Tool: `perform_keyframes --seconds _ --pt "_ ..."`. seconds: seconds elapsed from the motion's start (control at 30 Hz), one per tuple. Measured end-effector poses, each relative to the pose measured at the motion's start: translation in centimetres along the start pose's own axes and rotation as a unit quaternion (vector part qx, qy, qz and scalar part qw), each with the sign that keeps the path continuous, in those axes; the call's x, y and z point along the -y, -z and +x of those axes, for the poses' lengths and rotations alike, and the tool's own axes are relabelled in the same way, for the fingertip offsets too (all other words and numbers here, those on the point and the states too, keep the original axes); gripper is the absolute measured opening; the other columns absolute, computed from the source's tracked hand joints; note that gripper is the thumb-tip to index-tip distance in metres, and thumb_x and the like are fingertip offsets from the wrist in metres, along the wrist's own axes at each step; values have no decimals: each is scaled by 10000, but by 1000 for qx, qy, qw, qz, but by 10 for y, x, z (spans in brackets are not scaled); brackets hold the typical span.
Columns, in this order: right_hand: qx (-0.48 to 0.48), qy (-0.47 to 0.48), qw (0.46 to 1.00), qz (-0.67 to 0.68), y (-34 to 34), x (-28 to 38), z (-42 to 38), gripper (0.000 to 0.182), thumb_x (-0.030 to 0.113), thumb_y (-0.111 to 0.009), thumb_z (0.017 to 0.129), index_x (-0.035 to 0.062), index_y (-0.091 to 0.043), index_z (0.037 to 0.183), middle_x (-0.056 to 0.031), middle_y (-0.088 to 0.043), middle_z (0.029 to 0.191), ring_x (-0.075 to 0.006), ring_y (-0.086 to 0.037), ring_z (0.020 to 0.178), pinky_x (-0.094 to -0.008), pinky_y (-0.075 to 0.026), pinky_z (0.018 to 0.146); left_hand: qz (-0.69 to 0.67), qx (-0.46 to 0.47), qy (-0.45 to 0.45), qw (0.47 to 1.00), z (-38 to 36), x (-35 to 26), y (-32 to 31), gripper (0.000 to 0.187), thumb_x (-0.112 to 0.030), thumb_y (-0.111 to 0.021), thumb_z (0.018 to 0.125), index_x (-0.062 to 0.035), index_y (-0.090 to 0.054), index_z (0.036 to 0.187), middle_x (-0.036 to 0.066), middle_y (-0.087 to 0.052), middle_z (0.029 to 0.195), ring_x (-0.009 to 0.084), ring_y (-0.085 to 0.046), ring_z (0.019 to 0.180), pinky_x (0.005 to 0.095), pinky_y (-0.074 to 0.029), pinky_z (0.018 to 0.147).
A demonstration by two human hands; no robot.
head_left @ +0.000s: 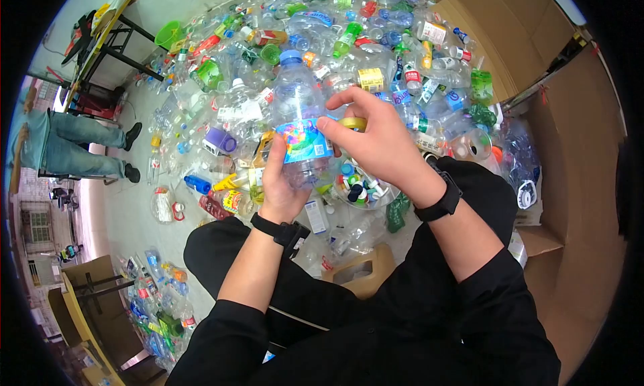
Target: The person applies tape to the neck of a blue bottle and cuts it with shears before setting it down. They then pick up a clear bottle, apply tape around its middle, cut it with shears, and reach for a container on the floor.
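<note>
A clear plastic bottle (pixel 298 94) with a blue cap and a bright blue, multicoloured label (pixel 303 141) stands almost upright in front of me. My left hand (pixel 282 185) is closed round its lower part, thumb along the label's left side. On the other side, my right hand (pixel 369 128) has its thumb tip at the label's upper right edge and its index finger bent above. A yellow loop-shaped thing (pixel 353 123) sits in the curled fingers of that hand; the rest of it is hidden. Just below the bottle is a clear tub (pixel 387 199) holding loose caps.
Plastic bottles (pixel 345 40) cover the floor ahead, with a smaller pile (pixel 161 302) at lower left. Cardboard (pixel 583 185) walls the right side. Between my legs lies a tan jug (pixel 365 268). A seated person (pixel 80 141) and a table (pixel 100 37) are at left.
</note>
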State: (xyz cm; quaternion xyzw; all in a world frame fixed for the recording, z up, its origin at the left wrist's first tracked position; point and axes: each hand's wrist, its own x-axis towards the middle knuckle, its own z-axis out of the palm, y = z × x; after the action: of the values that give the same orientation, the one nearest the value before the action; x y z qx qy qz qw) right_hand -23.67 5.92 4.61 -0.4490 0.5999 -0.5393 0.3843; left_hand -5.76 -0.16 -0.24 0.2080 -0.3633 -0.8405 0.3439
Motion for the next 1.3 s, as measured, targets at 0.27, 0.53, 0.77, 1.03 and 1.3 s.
perform_keyframes --seconds 0.27,0.53,0.77,1.03,1.3 --pt "-101 54 986 122 10 4 8 373 285 -765 920 -27 -688 1110 -65 -719 912 -109 -648 849 -274 -507 798 -47 -28 1 998 9 -2 4 750 -706 -455 982 -78 -559 1378 146 -678 1189 277 -665 1043 405 -533 795" --pt "-62 -178 973 129 -16 -47 -7 380 287 -674 959 -18 -691 1185 -80 -703 1023 -131 -633 908 -297 -494 798 -121 -6 -27 992 6 -12 9 807 -695 -494 972 -50 -487 1456 144 -649 1228 280 -630 1105 414 -513 902" --pt "58 -240 932 267 -52 -39 -32 444 337 -619 1035 14 -635 1340 -53 -685 1188 -142 -612 1054 -321 -478 904 -111 -68 -89 987 5 -14 -10 724 -674 -470 1002 -38 -590 1326 153 -702 1187 272 -681 1092 420 -527 952" --pt "20 -217 902 372 -64 -43 -33 420 323 -580 1066 42 -572 1378 -31 -656 1181 -137 -604 1070 -332 -475 929 -100 -56 -63 991 2 -17 -5 821 -679 -517 966 -18 -490 1452 157 -626 1302 302 -614 1151 421 -482 1006" --pt "12 -185 874 450 -64 -49 -27 213 303 -498 1086 113 -594 1099 -1 -610 1049 -106 -576 1003 -343 -462 888 -93 -25 -29 995 2 -12 -1 857 -749 -462 948 -24 -528 1400 187 -653 1229 282 -636 1046 406 -497 921"
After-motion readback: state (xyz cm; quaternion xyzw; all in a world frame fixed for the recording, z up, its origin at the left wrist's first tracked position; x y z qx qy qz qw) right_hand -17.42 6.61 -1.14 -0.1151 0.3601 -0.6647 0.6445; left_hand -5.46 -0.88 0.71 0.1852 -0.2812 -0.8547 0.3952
